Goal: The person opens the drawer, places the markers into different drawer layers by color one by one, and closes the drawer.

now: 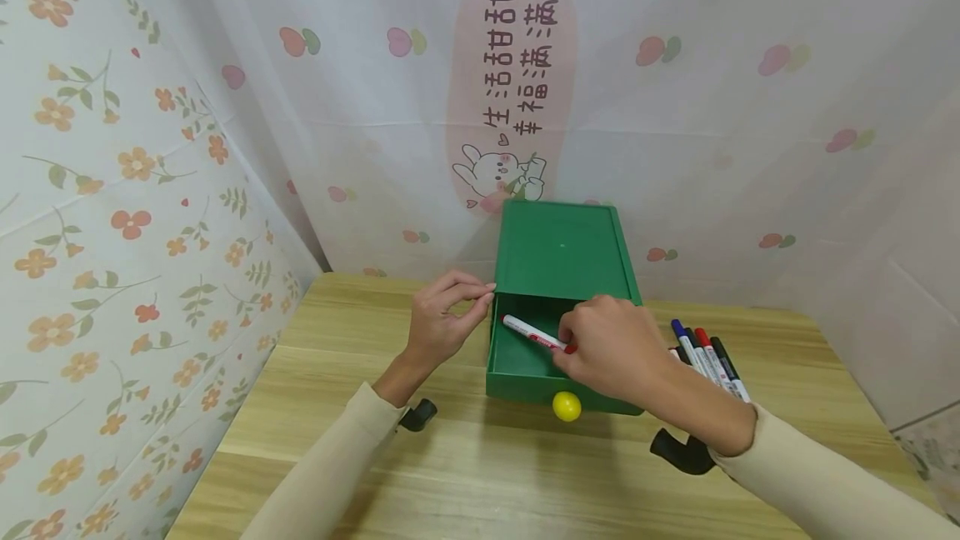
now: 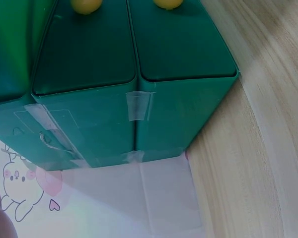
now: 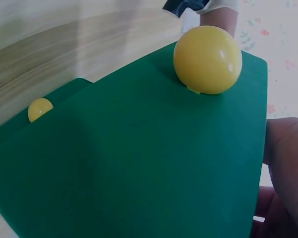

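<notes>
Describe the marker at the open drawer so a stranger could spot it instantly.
Find the green cabinet, then its open top drawer. The white marker with red markings shows there; unlike the loose markers grouped to the right, the right hand pinches it.

White marker (image 1: 534, 332) with red ends and red print, gripped near one end by right hand (image 1: 615, 348), tilted over open top drawer (image 1: 521, 387); contact with drawer floor can't be told! Green drawer unit (image 1: 562, 248), stacked, tiers joined by clear tape (image 2: 138, 105), front-left corner pinched by left hand (image 1: 442, 315). Top drawer pulled out, round yellow knob (image 1: 567, 407) fitted up front.
</notes>
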`<state>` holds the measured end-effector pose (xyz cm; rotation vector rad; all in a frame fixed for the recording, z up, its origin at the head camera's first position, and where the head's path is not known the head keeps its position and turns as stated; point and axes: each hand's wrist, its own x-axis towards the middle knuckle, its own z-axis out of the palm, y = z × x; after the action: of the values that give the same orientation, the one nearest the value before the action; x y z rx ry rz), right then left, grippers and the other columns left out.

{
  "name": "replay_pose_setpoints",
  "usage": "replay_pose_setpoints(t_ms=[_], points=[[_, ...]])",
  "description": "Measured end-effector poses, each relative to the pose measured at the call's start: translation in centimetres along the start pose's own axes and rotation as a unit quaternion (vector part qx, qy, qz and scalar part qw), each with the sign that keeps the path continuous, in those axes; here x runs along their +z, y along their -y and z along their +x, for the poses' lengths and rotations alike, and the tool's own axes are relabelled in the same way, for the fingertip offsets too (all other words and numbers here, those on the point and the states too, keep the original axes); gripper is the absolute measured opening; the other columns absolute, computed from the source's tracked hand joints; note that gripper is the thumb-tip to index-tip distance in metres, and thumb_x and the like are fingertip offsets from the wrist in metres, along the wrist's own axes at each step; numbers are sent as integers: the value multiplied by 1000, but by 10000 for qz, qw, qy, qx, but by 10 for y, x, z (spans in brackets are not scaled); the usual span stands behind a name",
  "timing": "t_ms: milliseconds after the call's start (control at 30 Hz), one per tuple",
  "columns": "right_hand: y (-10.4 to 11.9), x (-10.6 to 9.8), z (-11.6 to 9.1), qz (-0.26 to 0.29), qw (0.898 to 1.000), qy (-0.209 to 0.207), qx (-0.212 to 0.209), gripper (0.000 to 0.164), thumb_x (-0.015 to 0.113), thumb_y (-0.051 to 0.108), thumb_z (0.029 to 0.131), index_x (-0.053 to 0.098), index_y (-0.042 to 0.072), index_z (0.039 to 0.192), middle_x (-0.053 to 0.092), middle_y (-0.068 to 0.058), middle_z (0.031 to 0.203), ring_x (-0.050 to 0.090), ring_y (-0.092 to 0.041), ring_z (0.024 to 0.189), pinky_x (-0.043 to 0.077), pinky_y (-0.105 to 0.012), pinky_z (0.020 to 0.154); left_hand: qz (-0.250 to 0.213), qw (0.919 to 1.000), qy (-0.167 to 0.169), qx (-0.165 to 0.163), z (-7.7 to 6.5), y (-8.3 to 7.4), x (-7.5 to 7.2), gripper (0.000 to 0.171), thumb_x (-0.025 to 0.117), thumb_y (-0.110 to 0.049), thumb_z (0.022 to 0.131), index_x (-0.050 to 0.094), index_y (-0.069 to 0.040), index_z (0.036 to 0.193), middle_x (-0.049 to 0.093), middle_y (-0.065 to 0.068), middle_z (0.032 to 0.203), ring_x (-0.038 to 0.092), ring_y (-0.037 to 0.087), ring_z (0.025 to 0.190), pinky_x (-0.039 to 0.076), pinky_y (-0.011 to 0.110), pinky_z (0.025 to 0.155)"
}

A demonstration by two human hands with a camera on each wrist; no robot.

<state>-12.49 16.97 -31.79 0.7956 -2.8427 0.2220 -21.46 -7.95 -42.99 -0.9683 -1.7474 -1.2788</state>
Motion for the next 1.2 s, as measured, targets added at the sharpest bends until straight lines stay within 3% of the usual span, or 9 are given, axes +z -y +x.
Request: replay_pose_setpoints(t_ms=[167, 567, 1033, 1200], points=[[2, 2, 3, 195, 9994, 263, 101, 19, 89, 23, 90, 79, 16, 76, 57, 9, 62, 49, -11, 56, 41, -25, 43, -24, 10000, 18, -9, 0, 0, 0, 19, 84, 12, 86, 86, 0, 101, 77, 10, 95, 75, 25, 80, 60, 27, 67], [1, 5, 10, 486, 9962, 688, 210, 19, 90, 26, 90, 81, 14, 79, 59, 9, 62, 51, -12, 55, 46, -26, 45, 16, 10000, 39, -90, 0, -1, 0, 18, 85, 11, 87, 87, 0, 101, 77, 10, 96, 75, 26, 81, 58, 26, 66], [-1, 4, 7, 682, 9947, 739, 214, 18, 90, 25, 91, 83, 15, 79, 62, 11, 64, 52, -10, 56, 46, -26, 46, -81, 10000, -28, 29, 0, -1, 0, 17, 84, 12, 87, 86, 1, 100, 77, 11, 95, 75, 25, 79, 62, 27, 69], [-5, -1, 3, 769, 9950, 583, 255, 16, 89, 25, 92, 82, 17, 80, 64, 13, 66, 53, -8, 56, 46, -27, 46, -113, 9999, -52, 17, 0, 0, 1, 19, 84, 14, 86, 86, 1, 100, 77, 11, 94, 76, 26, 78, 62, 26, 70]])
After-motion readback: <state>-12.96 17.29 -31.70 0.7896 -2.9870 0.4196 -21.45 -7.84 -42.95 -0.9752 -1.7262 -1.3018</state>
